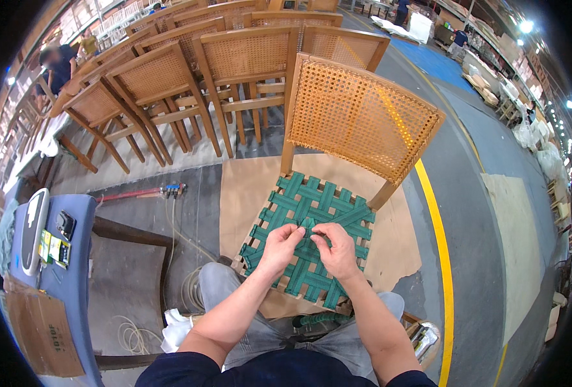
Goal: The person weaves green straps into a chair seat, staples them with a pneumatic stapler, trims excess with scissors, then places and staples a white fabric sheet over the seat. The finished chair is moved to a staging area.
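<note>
In front of my knees stands a wooden chair with a cane back [363, 119]. Its seat is a weave of green webbing straps [312, 193] with gaps between them. Over the middle of the seat, my left hand [281, 248] and my right hand [336, 251] come close together from either side. Both are closed, thumb against fingers, on a bunched piece of green webbing [307, 223]. One strap runs diagonally from there toward the chair's right back post. The fingers partly hide the pinched webbing.
Several cane-backed chairs [247, 55] stand in rows behind. Brown paper or card [247, 187] lies beneath the chair. At left, a blue padded surface [79, 222] holds small items. A red hose [131, 193] and thin tubing cross the floor. Another person [59, 68] is at far left.
</note>
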`<action>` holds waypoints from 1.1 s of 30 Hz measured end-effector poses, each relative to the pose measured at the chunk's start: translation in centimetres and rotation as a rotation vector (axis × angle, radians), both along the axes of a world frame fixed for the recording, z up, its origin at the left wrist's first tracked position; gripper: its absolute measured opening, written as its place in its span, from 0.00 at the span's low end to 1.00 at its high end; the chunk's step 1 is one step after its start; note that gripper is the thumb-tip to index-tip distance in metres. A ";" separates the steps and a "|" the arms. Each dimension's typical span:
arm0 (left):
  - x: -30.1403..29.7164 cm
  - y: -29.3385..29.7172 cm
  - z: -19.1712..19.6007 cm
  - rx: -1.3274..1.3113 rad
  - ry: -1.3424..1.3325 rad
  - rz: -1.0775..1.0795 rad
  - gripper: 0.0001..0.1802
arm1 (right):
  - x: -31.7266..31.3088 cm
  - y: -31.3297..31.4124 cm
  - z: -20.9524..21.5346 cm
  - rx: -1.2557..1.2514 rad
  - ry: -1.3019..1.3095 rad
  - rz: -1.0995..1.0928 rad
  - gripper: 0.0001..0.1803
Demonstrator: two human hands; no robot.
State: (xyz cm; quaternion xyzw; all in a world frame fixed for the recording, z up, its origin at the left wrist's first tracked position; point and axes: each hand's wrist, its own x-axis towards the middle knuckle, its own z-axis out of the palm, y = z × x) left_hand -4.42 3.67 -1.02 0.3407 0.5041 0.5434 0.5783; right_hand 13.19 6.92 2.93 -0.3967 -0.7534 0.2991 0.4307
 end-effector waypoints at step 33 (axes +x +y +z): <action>-7.4 14.1 -12.1 -0.023 0.964 0.311 0.19 | -9.3 22.9 -14.4 -0.458 -0.484 0.062 0.09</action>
